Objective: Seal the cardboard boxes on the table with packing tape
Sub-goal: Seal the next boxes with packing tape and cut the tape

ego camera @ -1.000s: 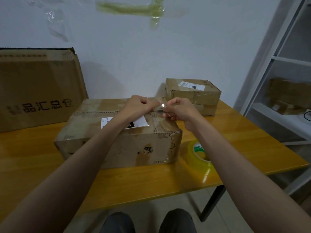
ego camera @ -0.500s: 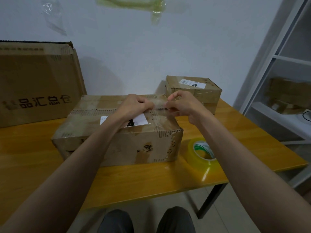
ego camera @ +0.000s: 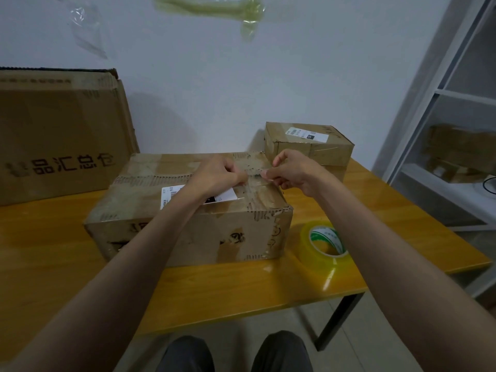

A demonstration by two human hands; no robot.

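Note:
A worn cardboard box (ego camera: 150, 210) with a white label lies in front of me on the orange table (ego camera: 53, 253). A clear strip of packing tape (ego camera: 255, 171) stretches across the box top between my hands. My left hand (ego camera: 217, 175) pinches its left end over the box. My right hand (ego camera: 292, 170) pinches its right end near the box's far right corner. A yellow tape roll (ego camera: 322, 245) lies flat on the table, right of the box. A smaller cardboard box (ego camera: 308, 143) sits behind, at the right.
A large cardboard box (ego camera: 59, 135) with printed characters stands at the back left against the wall. Tape scraps (ego camera: 214, 6) stick to the wall above. A white shelf unit (ego camera: 456, 130) holding more boxes stands to the right. My knees show below the table edge.
My hands have drawn slightly apart along the box top, the right one shifting toward the far right corner. The view has tilted a little. The tape roll has not moved.

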